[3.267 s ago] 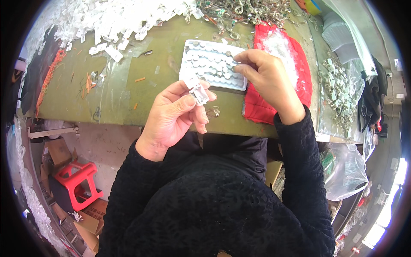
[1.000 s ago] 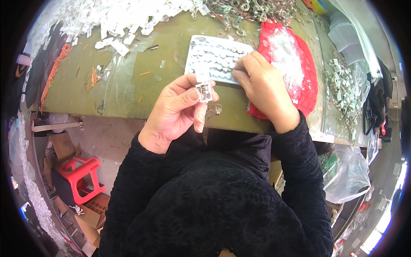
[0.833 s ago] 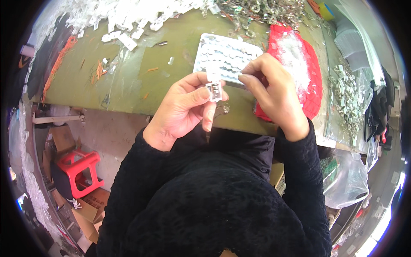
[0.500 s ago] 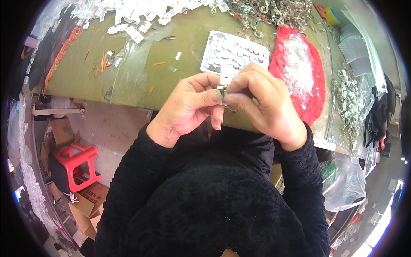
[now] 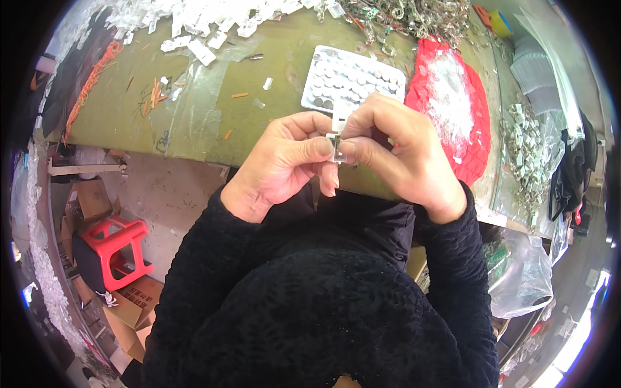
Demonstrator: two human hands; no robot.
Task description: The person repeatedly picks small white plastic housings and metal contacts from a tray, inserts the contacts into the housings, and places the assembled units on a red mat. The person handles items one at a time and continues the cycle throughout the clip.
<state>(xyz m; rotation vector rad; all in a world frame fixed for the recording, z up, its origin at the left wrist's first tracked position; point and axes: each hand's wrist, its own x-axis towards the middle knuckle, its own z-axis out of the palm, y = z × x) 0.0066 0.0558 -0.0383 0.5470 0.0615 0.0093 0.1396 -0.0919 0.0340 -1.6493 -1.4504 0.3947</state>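
A small white plastic case (image 5: 339,121), with a clear lower part and tiny metal bits in it, is pinched between both hands over the table's near edge. My left hand (image 5: 281,158) grips its left side between thumb and fingers, the lower fingers curled beneath. My right hand (image 5: 407,149) closes thumb and forefinger on its right side near the metal bits. Just beyond the fingers lies a white tray (image 5: 310,77) of round silver button cells; the hands hide its near edge. The fingertips cover much of the case.
White plastic pieces (image 5: 200,52) are heaped at the far left, a tangle of small metal-and-clear parts (image 5: 414,19) at the far right. Clear bits lie on a red cloth (image 5: 479,129). More small parts (image 5: 527,155) sit farther right. A red stool (image 5: 136,242) stands below left.
My right thumb and forefinger have shifted slightly and now press against the case's lower part, showing more of its clear section. My left hand has barely moved.
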